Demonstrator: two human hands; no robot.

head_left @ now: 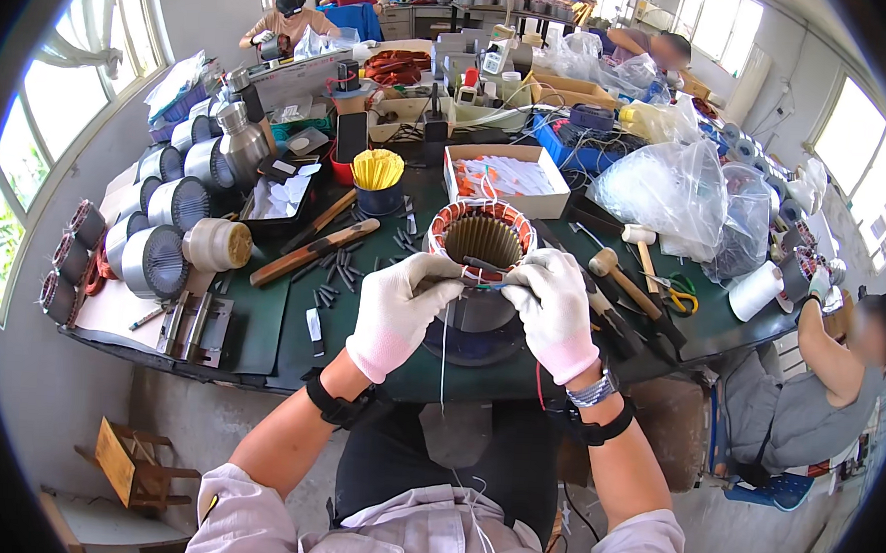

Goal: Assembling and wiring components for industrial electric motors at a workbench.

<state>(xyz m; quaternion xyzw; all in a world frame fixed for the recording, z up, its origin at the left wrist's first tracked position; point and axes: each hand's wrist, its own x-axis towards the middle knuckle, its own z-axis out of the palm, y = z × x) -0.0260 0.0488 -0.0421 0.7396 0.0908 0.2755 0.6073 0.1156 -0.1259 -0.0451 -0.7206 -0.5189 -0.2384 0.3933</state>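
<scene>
A motor stator [448,227] with copper windings laced in white cord stands upright in front of me on a dark round base [474,346]. At its near rim, my gloved left hand [401,304] is closed in a pinch. A white cord [445,362] hangs down from its fingertips. Across from it, my gloved right hand [554,307] presses its fingertips together at the same rim; what they grip is hidden. Between the two hands a dark sleeve [481,275] lies against the winding. A red lead [539,387] hangs below the right hand.
Left are several stator cores [153,261], wooden tools [314,253] and small black pieces [335,274]. Ahead stand a white box [557,204] and a cup of yellow strips [378,170]. Mallets [623,281], scissors [680,295] and plastic bags [658,193] lie right. A co-worker [817,396] sits right.
</scene>
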